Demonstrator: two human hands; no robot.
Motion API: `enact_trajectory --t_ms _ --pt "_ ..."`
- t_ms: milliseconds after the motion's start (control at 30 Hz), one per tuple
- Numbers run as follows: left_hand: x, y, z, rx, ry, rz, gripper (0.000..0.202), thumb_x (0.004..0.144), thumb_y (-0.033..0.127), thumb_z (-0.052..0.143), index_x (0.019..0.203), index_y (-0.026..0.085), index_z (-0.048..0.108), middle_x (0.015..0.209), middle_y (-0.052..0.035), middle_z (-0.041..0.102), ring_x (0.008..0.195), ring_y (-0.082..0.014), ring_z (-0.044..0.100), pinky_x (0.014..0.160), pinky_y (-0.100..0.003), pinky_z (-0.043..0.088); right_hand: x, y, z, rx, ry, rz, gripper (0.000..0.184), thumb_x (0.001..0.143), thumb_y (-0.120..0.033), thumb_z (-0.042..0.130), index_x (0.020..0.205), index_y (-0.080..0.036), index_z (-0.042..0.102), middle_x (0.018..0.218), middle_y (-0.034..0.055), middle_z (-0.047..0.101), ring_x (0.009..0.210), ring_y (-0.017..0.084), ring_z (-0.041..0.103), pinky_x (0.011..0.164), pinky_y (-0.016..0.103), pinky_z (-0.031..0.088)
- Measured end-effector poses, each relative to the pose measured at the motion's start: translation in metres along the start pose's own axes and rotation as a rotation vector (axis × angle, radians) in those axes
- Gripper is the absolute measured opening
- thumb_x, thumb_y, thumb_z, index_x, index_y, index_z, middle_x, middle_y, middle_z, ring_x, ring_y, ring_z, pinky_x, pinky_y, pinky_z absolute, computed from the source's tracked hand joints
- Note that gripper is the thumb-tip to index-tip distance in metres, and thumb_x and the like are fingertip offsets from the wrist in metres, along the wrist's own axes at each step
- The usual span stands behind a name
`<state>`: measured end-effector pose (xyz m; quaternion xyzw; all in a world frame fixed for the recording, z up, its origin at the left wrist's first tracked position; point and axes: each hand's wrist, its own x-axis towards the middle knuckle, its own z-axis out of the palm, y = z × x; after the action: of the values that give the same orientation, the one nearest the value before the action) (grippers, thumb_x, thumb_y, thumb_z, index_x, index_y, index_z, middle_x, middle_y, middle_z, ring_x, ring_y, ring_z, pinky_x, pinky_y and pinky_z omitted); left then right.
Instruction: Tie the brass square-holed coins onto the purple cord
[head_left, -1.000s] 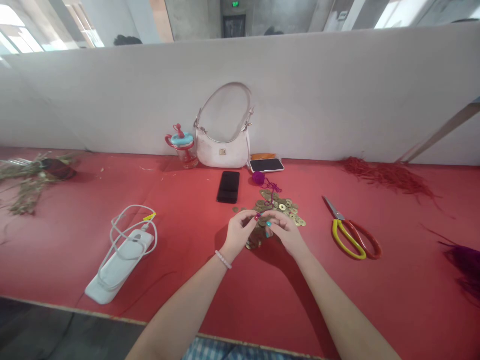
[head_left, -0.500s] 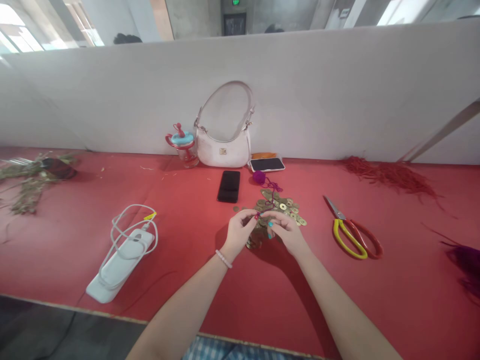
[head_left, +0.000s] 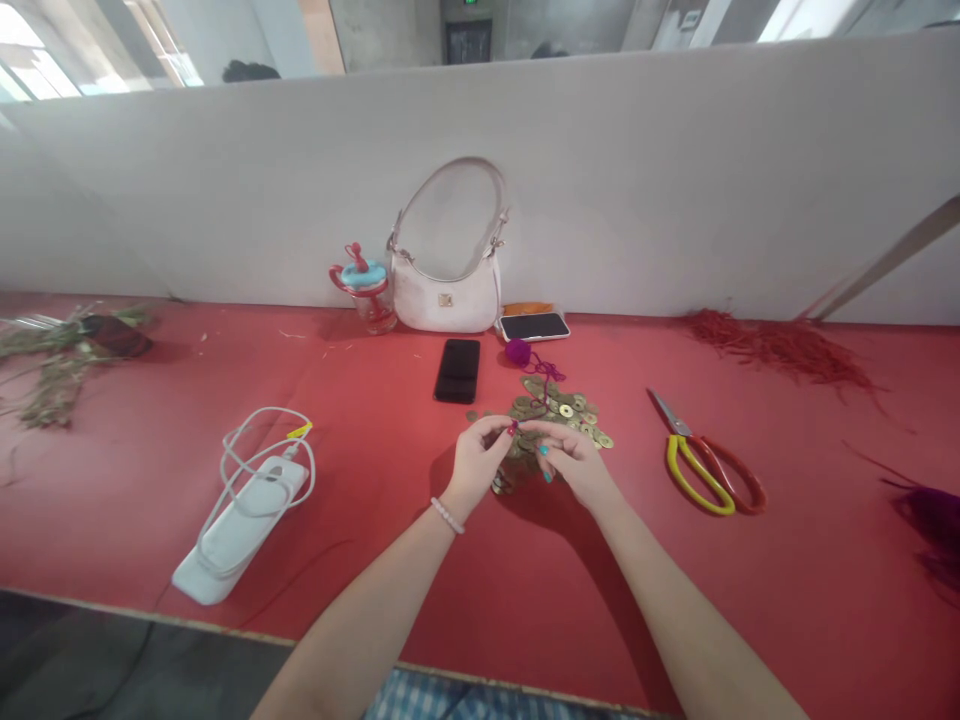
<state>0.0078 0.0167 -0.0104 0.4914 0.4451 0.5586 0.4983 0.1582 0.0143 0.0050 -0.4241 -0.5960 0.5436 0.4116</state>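
My left hand [head_left: 478,462] is closed in a pinch, thumb against forefinger, over a pile of round brass coins [head_left: 566,411] with holes in them. Purple yarn [head_left: 545,385] runs from a small ball [head_left: 517,352] down across the coins to my fingertips. Close by on the right, my right hand [head_left: 576,465] has its forefinger stretched to the left fingertips, with the thumb and other fingers curled below. It seems to grip the yarn too, though the exact hold is too small to see. My hands hide part of the coin pile.
Scissors [head_left: 696,455] with yellow and red handles lie at right, below red shreds [head_left: 780,350]. Behind are a black phone [head_left: 457,371], a white-framed phone [head_left: 535,327], a handbag [head_left: 447,300] and a lidded cup [head_left: 369,290]. A white power bank [head_left: 236,530] with cable lies left, beyond it dried plants [head_left: 56,385].
My hands stay over the coins, fingertips together. The right thumb and curled fingers have shifted slightly. Everything sits a touch higher in view.
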Motion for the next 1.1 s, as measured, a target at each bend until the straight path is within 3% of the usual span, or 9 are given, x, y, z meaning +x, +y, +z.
enact_trajectory --t_ms 1100 --pt "0.0018 0.0007 -0.0012 -0.065 0.037 -0.062 0.016 0.069 0.022 0.058 0.08 0.013 0.063 0.081 -0.0041 0.064 0.069 -0.0113 0.056 0.064 -0.022 0.044 -0.0036 -0.0054 0.0011 0.068 -0.1 0.071 0.066 0.056 -0.009 0.038 0.12 -0.013 0.051 0.037 -0.0111 0.04 0.036 0.006 0.038 0.044 0.02 0.032"
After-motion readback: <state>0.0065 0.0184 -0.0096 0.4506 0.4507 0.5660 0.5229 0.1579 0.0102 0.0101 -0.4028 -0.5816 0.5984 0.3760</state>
